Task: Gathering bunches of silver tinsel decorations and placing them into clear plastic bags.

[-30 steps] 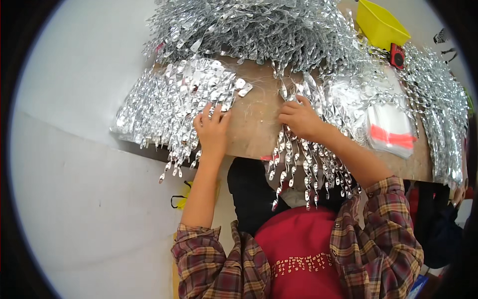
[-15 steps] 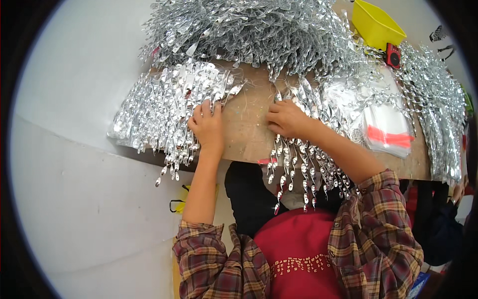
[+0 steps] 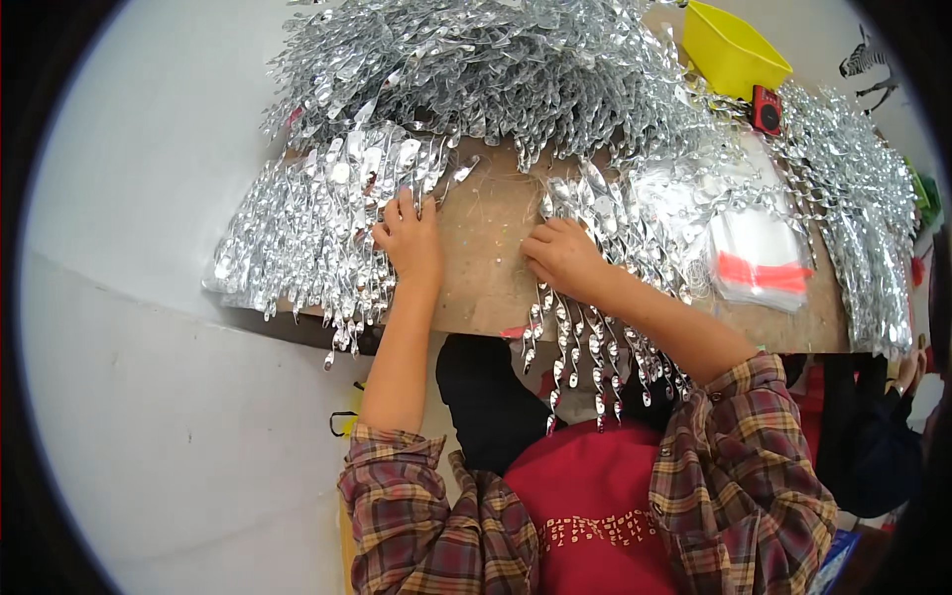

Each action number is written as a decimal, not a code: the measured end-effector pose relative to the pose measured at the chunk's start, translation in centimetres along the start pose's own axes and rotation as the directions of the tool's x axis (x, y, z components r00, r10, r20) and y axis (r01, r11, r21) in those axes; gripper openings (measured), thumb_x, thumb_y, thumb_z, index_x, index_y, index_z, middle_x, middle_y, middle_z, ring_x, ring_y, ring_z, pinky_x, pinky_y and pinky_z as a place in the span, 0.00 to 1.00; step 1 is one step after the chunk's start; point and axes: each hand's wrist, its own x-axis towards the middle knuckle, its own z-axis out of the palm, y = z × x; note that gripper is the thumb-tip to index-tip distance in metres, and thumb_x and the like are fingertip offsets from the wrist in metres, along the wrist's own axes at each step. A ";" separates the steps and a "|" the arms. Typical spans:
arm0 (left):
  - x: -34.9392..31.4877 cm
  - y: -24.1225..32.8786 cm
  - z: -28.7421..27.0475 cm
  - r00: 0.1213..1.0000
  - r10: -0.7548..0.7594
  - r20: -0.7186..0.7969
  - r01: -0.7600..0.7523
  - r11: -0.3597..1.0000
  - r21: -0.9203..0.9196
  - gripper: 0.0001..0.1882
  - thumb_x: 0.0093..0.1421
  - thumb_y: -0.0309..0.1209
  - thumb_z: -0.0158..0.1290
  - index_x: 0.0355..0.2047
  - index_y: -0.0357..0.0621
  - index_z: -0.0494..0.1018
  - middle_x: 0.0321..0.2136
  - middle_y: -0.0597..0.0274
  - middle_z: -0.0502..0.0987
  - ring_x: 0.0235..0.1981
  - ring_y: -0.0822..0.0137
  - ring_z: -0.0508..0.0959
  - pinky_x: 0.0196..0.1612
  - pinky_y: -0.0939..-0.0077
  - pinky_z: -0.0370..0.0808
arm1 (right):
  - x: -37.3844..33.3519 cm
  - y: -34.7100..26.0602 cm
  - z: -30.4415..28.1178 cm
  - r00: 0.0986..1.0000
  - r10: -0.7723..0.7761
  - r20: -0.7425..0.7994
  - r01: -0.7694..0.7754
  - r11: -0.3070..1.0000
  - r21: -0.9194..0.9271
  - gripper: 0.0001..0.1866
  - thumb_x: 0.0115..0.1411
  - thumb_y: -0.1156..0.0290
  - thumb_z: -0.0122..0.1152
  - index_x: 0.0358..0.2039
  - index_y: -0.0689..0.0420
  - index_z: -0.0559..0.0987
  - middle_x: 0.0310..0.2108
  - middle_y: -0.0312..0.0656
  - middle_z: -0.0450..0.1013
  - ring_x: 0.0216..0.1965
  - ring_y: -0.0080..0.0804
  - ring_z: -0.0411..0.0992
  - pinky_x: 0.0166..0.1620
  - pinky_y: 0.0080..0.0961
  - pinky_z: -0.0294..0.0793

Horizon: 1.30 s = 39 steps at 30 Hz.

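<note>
My left hand lies with its fingers apart at the right edge of a layered pile of shiny silver spiral strands. Its fingertips touch the nearest strands. My right hand is closed, fingers curled, at the left side of a second bunch of silver spiral strands. A strand appears pinched in it, though the fingertips are partly hidden. Lower ends of this bunch hang over the table's front edge toward my lap. Thin loose threads lie on bare brown tabletop between the two bunches.
A large heap of silver strands covers the back of the table. To the right are clear plastic bags with a red band, a yellow bin, a small red device and more strands. Another person's hand shows far right.
My right hand has drawn slightly toward me along the strands. My left hand stays at the left pile, its fingers spread a little more. The whole view has shifted slightly.
</note>
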 end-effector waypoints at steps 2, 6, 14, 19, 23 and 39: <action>-0.1 0.2 -0.5 0.999 0.047 0.003 -0.046 0.992 -0.120 0.15 0.55 0.29 0.50 0.42 0.57 0.76 0.55 0.55 0.66 0.54 0.54 0.64 0.51 0.54 0.59 | 0.2 -0.1 0.2 0.999 0.050 -0.008 -0.050 0.998 -0.024 0.05 0.49 0.71 0.60 0.29 0.52 0.75 0.28 0.37 0.69 0.36 0.36 0.67 0.41 0.33 0.64; -0.6 0.4 -3.5 0.990 0.120 0.069 -0.106 0.976 -0.188 0.13 0.55 0.30 0.51 0.41 0.54 0.77 0.55 0.51 0.66 0.56 0.49 0.63 0.56 0.51 0.58 | 0.5 0.5 -3.1 0.995 0.094 -0.029 -0.087 0.977 0.195 0.05 0.51 0.71 0.60 0.31 0.52 0.77 0.31 0.38 0.73 0.36 0.37 0.71 0.43 0.34 0.65; -4.6 6.0 -11.2 0.967 0.167 0.191 0.005 0.742 -0.670 0.18 0.52 0.32 0.58 0.43 0.37 0.72 0.37 0.52 0.73 0.39 0.53 0.73 0.44 0.60 0.69 | -13.3 2.6 -13.9 0.724 0.646 -0.240 -0.562 0.755 0.338 0.09 0.57 0.70 0.60 0.37 0.59 0.77 0.30 0.36 0.74 0.31 0.23 0.70 0.35 0.20 0.69; -6.4 9.1 -10.0 0.802 0.094 0.590 0.511 0.403 -0.759 0.29 0.53 0.39 0.60 0.50 0.34 0.68 0.33 0.54 0.72 0.27 0.65 0.75 0.32 0.72 0.72 | -19.8 -0.9 -12.5 0.570 0.821 0.043 -0.797 0.539 0.271 0.14 0.57 0.70 0.60 0.43 0.59 0.75 0.27 0.38 0.71 0.25 0.24 0.68 0.32 0.21 0.69; -6.4 10.4 -10.7 0.793 0.105 0.600 0.525 0.381 -0.761 0.28 0.52 0.37 0.61 0.50 0.33 0.68 0.32 0.55 0.72 0.28 0.65 0.75 0.31 0.73 0.72 | -19.2 -3.7 -11.0 0.624 0.780 -0.045 -0.720 0.597 0.355 0.15 0.55 0.72 0.59 0.44 0.61 0.75 0.27 0.39 0.70 0.26 0.27 0.67 0.31 0.24 0.67; -11.8 9.8 -16.4 0.764 -0.014 0.646 0.646 0.011 -0.763 0.22 0.57 0.27 0.56 0.52 0.34 0.69 0.39 0.61 0.73 0.41 0.73 0.74 0.43 0.80 0.72 | -16.6 -4.0 -10.2 0.686 0.718 0.120 -0.685 0.581 0.441 0.16 0.55 0.70 0.62 0.44 0.59 0.75 0.30 0.38 0.71 0.28 0.23 0.68 0.33 0.22 0.70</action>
